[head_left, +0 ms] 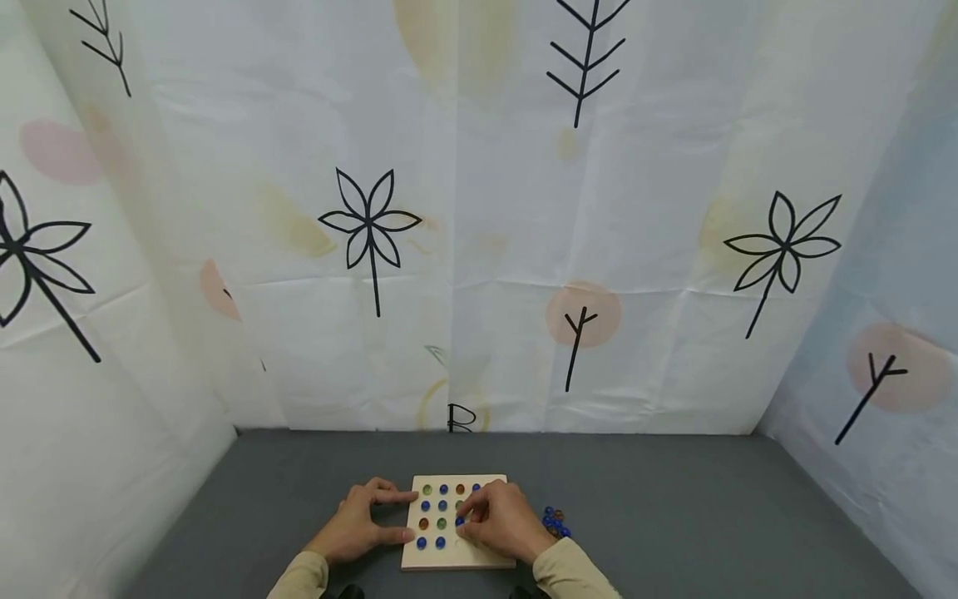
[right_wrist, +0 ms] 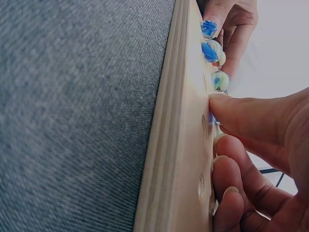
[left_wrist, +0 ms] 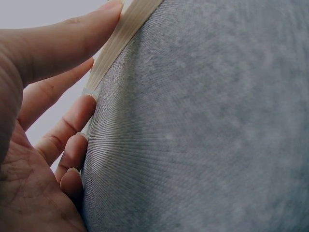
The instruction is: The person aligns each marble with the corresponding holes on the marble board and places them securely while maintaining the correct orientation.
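A pale wooden board (head_left: 490, 560) with rows of shallow round holes lies on the table in the head view. Blue, green and amber glass marbles sit in many of its holes. With its thumb and index finger, my right hand (head_left: 503, 520) pinches a blue marble (head_left: 460, 522) at the board's surface; in the right wrist view the thumb (right_wrist: 241, 113) partly hides it. My left hand (head_left: 359, 522) touches the board's left edge, thumb and index finger stretched out and spread apart. The left wrist view shows that thumb (left_wrist: 72, 46) against the wooden edge (left_wrist: 123, 38).
A small cluster of loose marbles (head_left: 554, 522), blue and amber, lies on the grey table (head_left: 659, 507) just right of the right hand. White patterned cloth (head_left: 494, 249) hangs behind the table and along both sides.
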